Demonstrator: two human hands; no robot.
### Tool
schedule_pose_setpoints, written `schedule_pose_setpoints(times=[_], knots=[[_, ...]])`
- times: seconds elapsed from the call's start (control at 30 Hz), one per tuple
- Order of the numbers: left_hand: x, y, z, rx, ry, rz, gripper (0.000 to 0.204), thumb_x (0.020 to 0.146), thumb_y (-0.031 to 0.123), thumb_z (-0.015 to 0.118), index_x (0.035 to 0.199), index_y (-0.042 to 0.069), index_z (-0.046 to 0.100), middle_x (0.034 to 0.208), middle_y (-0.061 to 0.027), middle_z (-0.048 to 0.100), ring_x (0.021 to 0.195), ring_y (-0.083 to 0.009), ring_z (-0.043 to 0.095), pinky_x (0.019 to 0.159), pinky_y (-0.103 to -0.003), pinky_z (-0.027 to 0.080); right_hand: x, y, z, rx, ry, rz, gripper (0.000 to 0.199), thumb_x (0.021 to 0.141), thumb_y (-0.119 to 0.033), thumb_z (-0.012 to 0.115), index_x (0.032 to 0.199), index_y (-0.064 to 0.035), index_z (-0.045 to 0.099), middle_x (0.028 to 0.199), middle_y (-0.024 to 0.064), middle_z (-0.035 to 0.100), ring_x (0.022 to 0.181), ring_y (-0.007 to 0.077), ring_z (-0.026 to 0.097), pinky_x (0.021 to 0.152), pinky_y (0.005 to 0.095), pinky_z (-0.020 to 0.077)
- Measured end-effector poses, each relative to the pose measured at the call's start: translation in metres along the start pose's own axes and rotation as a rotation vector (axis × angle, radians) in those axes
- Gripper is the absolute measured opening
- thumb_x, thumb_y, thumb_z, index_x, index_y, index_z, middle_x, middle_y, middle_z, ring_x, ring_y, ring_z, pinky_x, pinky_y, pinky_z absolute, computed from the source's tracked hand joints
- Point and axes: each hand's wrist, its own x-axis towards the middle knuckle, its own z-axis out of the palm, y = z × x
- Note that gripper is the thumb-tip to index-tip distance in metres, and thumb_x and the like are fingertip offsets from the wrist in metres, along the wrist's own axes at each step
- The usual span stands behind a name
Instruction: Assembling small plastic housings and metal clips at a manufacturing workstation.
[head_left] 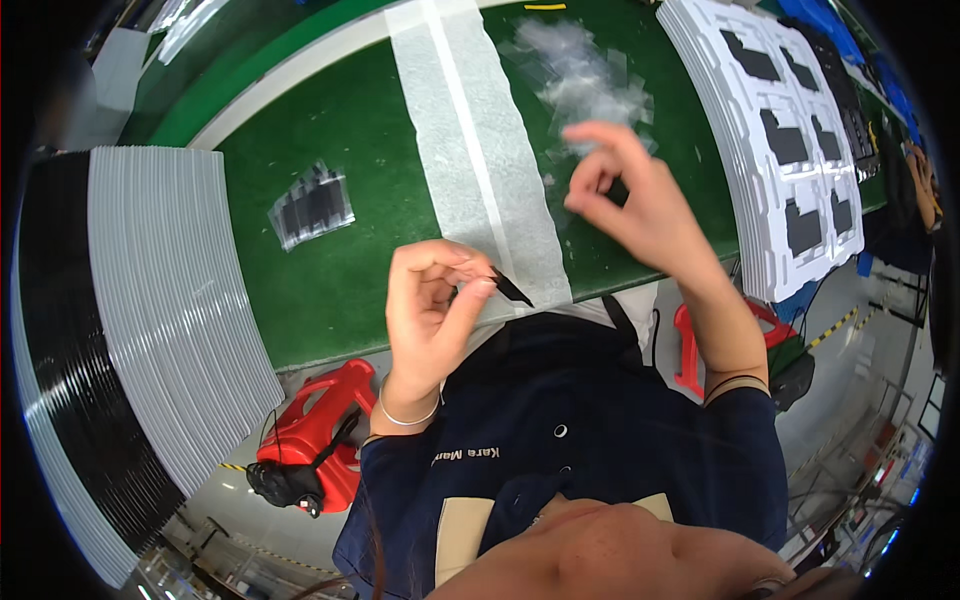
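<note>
L hand [430,310] is raised over the near edge of the green belt [350,260], fingers curled, thumb & forefinger pinched on a small black strip [511,288]. The strip is thin & pointed, sticking out to the right from the fingertips, tilted down to the right, just above the near end of the white band [470,150] that runs across the belt. A thin silver bracelet [405,418] sits on the L wrist.

R hand [630,205] is higher & further out, well apart from the L, over the belt beside the white band. Thumb & forefinger meet in a ring, other fingers spread upward; can't tell if anything is pinched between them, maybe clear film, too blurred to say. Just beyond it lies a pile of clear plastic wrappers [585,75] on the belt.

Further left on the belt: a small clear bag of black parts [312,205], lying flat, well apart from both hands.

Far right: a stack of white foam trays [770,130] w/ dark rectangular parts in the recesses. Far left: a stack of grey-white trays [160,290] seen edge-on, w/ a black stack outside it.

Below the belt edge: red stool [315,430] at left, another red frame partly hidden behind the R forearm. Person wears a dark navy top.
</note>
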Motion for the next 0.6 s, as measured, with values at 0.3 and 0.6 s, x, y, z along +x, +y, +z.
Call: schedule_pose_setpoints(times=[0.3, 0.6], knots=[[0.024, -0.004, 0.009, 0.895, -0.029, 0.069, 0.033, 0.068, -0.007, 0.064, 0.098, 0.002, 0.053, 0.075, -0.0094, 0.056, 0.065, -0.0228, 0.055, 0.061, -0.032, 0.045, -0.012, -0.018, -0.016, -0.701, 0.353, -0.334, 0.055, 0.060, -0.005, 0.073, 0.112, -0.0119, 0.055, 0.116, 0.0110, 0.044, 0.097, 0.0282, 0.045, 0.078, 0.0340, 0.0403], [0.011, 0.002, -0.002, 1.092, -0.140, 0.321, 0.046, 0.065, 0.002, 0.070, 0.107, 0.000, 0.053, 0.113, -0.0148, 0.053, 0.107, -0.0358, 0.048, 0.089, -0.042, 0.040, -0.030, -0.048, -0.144, -0.969, 0.321, -0.282, 0.036, 0.073, -0.006, 0.063, 0.109, -0.0072, 0.058, 0.113, 0.0102, 0.053, 0.100, 0.0233, 0.052, 0.079, 0.0303, 0.0425]])
